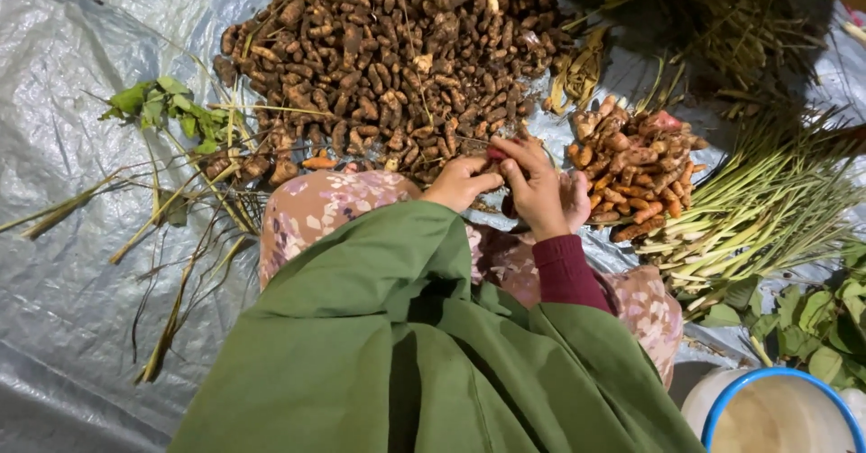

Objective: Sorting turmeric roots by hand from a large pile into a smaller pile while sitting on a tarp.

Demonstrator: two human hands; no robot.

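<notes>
My left hand (462, 182) and my right hand (538, 185) meet over my lap, fingers closed together around a small root piece (497, 154) with a reddish tip. A big heap of brown, soil-covered turmeric roots (388, 60) lies just beyond my hands on the grey plastic sheet (63, 146). To the right of my right hand sits a smaller pile of cleaner orange roots (636, 173). My green shawl and patterned trousers fill the lower middle.
Cut green stalks (767, 214) lie in a bundle at the right, with leafy plants (825, 322) below them. A white bowl with a blue rim (776, 408) stands at the bottom right. Leaves and dry stems (176, 160) are scattered at the left.
</notes>
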